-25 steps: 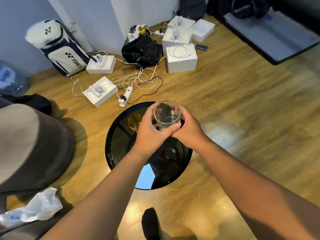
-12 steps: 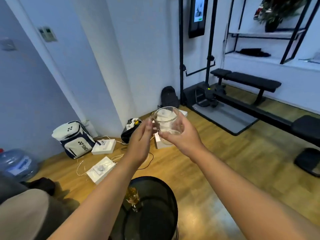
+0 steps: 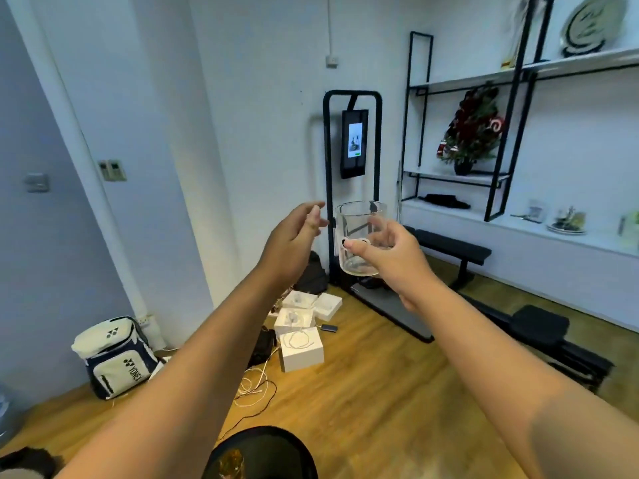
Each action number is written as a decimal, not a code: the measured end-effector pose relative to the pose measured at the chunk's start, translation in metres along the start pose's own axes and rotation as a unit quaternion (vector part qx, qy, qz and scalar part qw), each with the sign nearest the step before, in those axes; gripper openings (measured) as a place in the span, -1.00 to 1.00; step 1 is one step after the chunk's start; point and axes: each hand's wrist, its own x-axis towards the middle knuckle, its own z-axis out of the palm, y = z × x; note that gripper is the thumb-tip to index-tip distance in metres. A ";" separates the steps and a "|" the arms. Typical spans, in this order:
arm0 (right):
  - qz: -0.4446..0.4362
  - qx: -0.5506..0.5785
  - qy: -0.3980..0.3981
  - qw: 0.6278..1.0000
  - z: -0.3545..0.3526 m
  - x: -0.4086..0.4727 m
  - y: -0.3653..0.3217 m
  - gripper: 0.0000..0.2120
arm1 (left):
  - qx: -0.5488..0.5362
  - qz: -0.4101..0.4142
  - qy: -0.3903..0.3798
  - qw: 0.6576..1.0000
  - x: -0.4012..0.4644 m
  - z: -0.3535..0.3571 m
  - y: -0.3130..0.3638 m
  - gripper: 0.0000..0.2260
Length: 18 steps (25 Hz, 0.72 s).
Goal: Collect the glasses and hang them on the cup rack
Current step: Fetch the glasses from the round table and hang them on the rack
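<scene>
White walls fill the top and left of the frame, and a wooden floor [image 3: 363, 385] spreads across the lower half. A black-framed shelf unit [image 3: 511, 133] climbs the upper right, carrying a dark bouquet [image 3: 473, 133], with a black bench [image 3: 453, 252] beneath it at centre right. Just above centre, a tall black stand holds a small lit screen [image 3: 354, 143]. At lower left a white-and-navy sports bag [image 3: 116, 357] leans by the wall; white boxes [image 3: 301, 337] and loose cables lie on the floor in the middle. The rim of a round black table [image 3: 276, 444] shows at the bottom edge, with an amber glass [image 3: 231, 461] standing on it. My two forearms reach up from the bottom corners toward the centre. My right hand [image 3: 390, 261] grips a clear glass [image 3: 359, 236] upright in the air in front of the stand, thumb across its near side and fingers curled behind. My left hand [image 3: 294, 240] hovers just beside it to the left, not touching, fingers loosely spread and holding nothing.
</scene>
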 end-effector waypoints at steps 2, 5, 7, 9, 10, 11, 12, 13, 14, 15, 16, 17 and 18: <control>-0.010 0.003 0.018 1.000 -0.010 -0.008 -0.022 -0.21 | -0.027 0.019 -0.003 0.999 0.003 0.003 0.024 -0.59; -0.015 -0.001 0.046 0.999 -0.026 -0.018 -0.050 -0.19 | -0.061 0.034 -0.038 0.997 0.003 0.012 0.043 -0.62; -0.018 -0.005 0.067 0.998 -0.034 -0.023 -0.068 -0.23 | -0.083 0.034 -0.064 0.994 0.004 0.016 0.046 -0.65; -0.015 -0.012 0.088 0.996 -0.041 -0.027 -0.080 -0.26 | -0.108 0.034 -0.081 0.990 0.004 0.020 0.047 -0.67; -0.008 -0.014 0.097 0.995 -0.042 -0.030 -0.084 -0.27 | -0.124 0.037 -0.089 0.988 0.003 0.023 0.048 -0.69; -0.003 -0.016 0.109 0.994 -0.044 -0.032 -0.087 -0.28 | -0.138 0.044 -0.099 0.984 0.001 0.025 0.051 -0.71; 0.006 -0.015 0.121 0.993 -0.046 -0.035 -0.087 -0.28 | -0.152 0.052 -0.112 0.981 -0.001 0.028 0.054 -0.72; 0.014 -0.016 0.133 0.991 -0.049 -0.038 -0.087 -0.27 | -0.163 0.058 -0.126 0.977 -0.002 0.032 0.055 -0.72; 0.022 -0.022 0.150 0.988 -0.052 -0.042 -0.087 -0.24 | -0.173 0.062 -0.141 0.973 -0.003 0.036 0.055 -0.72; 0.025 -0.031 0.167 0.985 -0.057 -0.045 -0.086 -0.20 | -0.181 0.066 -0.156 0.969 -0.002 0.040 0.054 -0.71; 0.027 -0.039 0.183 0.982 -0.062 -0.047 -0.086 -0.17 | -0.187 0.071 -0.172 0.965 -0.001 0.043 0.054 -0.70; 0.031 -0.044 0.198 0.979 -0.067 -0.051 -0.086 -0.16 | -0.188 0.072 -0.184 0.962 0.003 0.047 0.052 -0.70; 0.038 -0.049 0.212 0.975 -0.073 -0.055 -0.087 -0.17 | -0.188 0.072 -0.196 0.960 0.007 0.051 0.051 -0.69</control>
